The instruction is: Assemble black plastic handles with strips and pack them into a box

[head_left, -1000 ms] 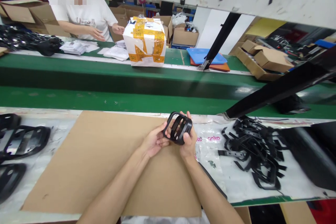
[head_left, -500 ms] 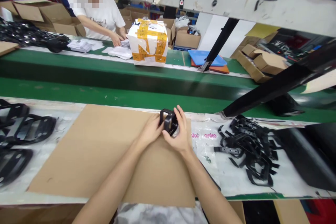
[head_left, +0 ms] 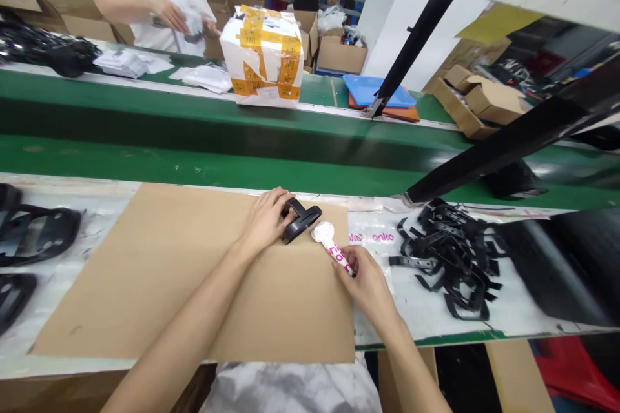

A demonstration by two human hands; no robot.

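My left hand [head_left: 265, 219] is closed on a black plastic grille part [head_left: 301, 221] and presses it onto the brown cardboard sheet [head_left: 159, 277]. My right hand [head_left: 368, 284] grips the handle of a small white tool with red lettering [head_left: 330, 242]. Its white head rests on the cardboard just right of the black part. A pile of loose black plastic parts [head_left: 448, 258] lies to the right of my right hand, on a white plastic sheet.
Larger black frames [head_left: 33, 235] lie at the left edge. A green conveyor belt [head_left: 194, 171] runs behind the cardboard. Beyond it stand a taped white box [head_left: 264, 55], cardboard boxes, blue and orange trays [head_left: 375, 90] and another person [head_left: 145, 0] handling white sheets.
Both hands held the black part up a second ago. Now it lies on the cardboard under my left hand, and my right hand has let go and taken the white tool.
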